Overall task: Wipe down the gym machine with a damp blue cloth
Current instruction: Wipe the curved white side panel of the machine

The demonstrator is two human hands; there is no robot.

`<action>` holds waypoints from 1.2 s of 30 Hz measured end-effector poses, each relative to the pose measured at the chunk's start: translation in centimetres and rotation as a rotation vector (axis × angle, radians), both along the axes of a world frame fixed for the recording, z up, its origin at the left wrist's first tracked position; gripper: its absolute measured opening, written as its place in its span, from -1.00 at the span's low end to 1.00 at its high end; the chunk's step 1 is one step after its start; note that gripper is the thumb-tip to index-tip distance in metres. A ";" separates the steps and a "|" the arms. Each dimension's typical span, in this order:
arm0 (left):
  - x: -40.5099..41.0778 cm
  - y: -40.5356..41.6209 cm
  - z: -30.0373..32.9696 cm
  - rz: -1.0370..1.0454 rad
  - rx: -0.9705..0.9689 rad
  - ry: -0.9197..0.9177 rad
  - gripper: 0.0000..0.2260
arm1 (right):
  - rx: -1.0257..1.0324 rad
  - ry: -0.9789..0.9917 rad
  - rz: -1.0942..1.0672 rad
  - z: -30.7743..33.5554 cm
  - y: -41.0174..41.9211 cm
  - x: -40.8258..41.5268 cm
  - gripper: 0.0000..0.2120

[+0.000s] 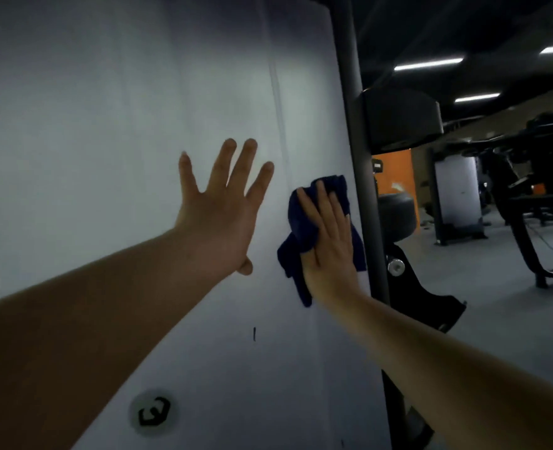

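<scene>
A person's right hand [328, 241] is pressing a dark blue cloth [296, 235] flat-fingered against a gym machine's white shroud panel [106, 108], beside its black upright post [357, 131]. The left hand [221, 212] is spreading open, empty, on the panel (probably bracing for balance).

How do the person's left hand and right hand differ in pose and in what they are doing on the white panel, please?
The left hand is bare, its fingers spread wide; the right hand has its fingers together, pressing the dark blue cloth flat. The left hand lies further in on the white machine panel; the right hand works beside the black upright post at the panel's edge. Both are flat, fingers pointing up.
</scene>
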State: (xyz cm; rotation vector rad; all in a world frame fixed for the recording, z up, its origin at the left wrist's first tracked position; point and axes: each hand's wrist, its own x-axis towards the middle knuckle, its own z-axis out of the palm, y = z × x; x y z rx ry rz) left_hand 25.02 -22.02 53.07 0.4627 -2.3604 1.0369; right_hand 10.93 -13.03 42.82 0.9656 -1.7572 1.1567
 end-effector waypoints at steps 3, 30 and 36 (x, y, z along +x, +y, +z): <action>0.0 0.1 -1.0 0.021 -0.002 0.031 0.31 | 0.079 0.063 0.014 -4.1 -0.9 1.6 -0.47; -2.7 1.8 6.2 0.176 0.358 0.069 0.52 | -0.150 -0.197 0.174 9.3 2.0 -1.7 -0.26; -2.4 1.9 6.6 0.189 0.367 0.064 0.51 | -0.168 0.076 0.025 6.9 0.3 -1.6 -0.45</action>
